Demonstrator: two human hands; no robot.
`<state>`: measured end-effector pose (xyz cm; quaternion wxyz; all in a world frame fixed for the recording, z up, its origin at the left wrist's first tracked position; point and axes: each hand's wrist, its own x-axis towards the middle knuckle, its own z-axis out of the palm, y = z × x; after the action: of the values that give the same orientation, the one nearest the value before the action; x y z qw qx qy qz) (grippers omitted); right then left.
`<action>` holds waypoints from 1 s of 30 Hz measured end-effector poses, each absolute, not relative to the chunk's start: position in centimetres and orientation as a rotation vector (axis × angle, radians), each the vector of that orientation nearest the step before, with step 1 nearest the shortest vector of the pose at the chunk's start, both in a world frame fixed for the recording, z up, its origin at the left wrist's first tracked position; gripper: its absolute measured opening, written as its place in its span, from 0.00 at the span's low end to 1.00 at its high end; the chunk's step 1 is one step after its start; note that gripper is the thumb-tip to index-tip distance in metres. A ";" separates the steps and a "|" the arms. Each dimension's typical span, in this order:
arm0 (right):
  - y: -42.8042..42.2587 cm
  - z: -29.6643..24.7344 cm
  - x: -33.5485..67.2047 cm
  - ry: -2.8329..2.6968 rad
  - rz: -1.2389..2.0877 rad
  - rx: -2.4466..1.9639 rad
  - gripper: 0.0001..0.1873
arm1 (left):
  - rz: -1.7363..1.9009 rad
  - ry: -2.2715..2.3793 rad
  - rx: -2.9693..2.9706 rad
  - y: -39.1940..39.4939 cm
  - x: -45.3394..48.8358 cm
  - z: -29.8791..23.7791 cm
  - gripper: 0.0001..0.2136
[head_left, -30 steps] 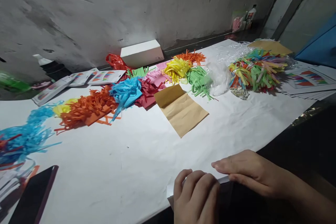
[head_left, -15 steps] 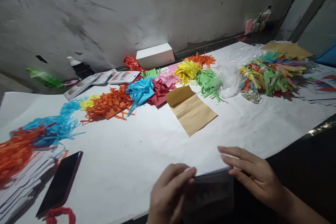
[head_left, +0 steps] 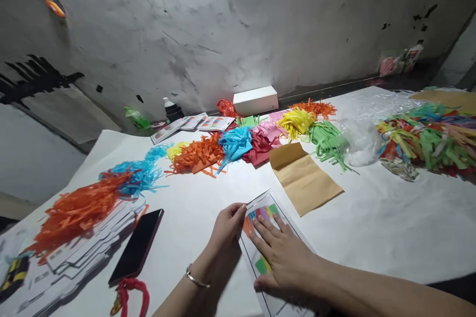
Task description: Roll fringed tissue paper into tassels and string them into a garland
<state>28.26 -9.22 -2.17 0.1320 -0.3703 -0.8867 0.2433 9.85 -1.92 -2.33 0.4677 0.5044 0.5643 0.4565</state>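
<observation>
A white printed card (head_left: 265,265) with a multicoloured picture lies tilted near the front of the table; it looks glossy, perhaps in a clear sleeve. My left hand (head_left: 227,225), below a silver bangle, pinches its left edge between thumb and fingers. Spread flat over the picture is my right hand (head_left: 284,252), which hides much of the print. Just beyond the card sits a brown paper envelope (head_left: 303,181) with its flap open.
Fringed paper bundles, orange (head_left: 201,153), blue (head_left: 236,143) and yellow (head_left: 295,123), run across the white-covered table. A phone (head_left: 137,245) and stacked white cards (head_left: 89,257) lie at left. Multicoloured tassels (head_left: 431,138) sit at right, and a white box (head_left: 256,100) at the wall.
The packet has come up from the table's front edge and now shows its printed face. My right hand has moved left onto it, and the view has swung left.
</observation>
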 end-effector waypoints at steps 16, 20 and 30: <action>-1.2 3.1 28.9 -1.870 0.721 -0.966 0.12 | 1.066 1.304 1.653 -3.3 8.1 4.6 0.16; -0.6 4.4 26.5 -1.807 0.641 -0.948 0.15 | 1.027 1.449 1.683 -0.7 6.8 7.0 0.21; 14.0 2.7 39.8 -2.038 0.090 -1.171 0.18 | 0.522 1.309 1.734 10.2 6.1 7.1 0.24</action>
<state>39.77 14.00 2.68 0.3844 -0.4595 -0.7999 0.0354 6.11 10.21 7.10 0.4381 0.6975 0.5266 0.2101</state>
